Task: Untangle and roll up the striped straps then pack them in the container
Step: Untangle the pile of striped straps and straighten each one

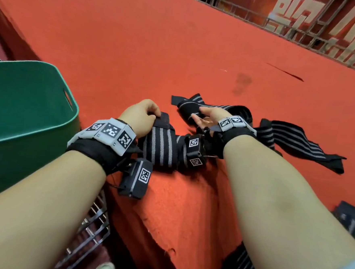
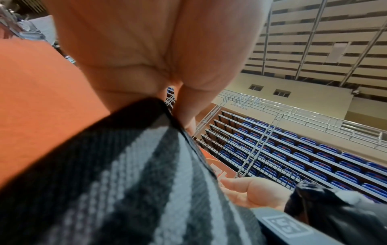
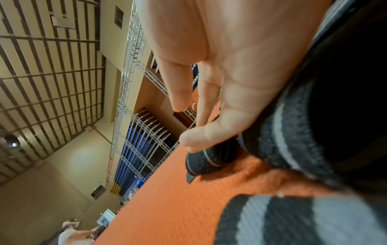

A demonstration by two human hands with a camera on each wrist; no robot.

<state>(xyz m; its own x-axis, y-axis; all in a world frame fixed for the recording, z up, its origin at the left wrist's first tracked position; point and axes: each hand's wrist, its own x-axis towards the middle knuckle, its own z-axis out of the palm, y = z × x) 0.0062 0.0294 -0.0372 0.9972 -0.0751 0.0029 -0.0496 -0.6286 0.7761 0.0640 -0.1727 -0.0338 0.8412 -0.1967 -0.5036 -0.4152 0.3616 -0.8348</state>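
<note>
L hand (image 1: 140, 116) pinches strap (image 1: 163, 144) end, red carpet (image 1: 136, 47). R hand (image 1: 207, 118) fingers loose, touching 2nd strap (image 1: 197, 106), no grip. Green bin (image 1: 27, 111) left.

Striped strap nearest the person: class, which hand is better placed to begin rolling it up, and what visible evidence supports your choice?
Probably the left hand: it already pinches the black end of the striped strap next to the green container. The right hand lies open on the tangled straps farther off.
</note>
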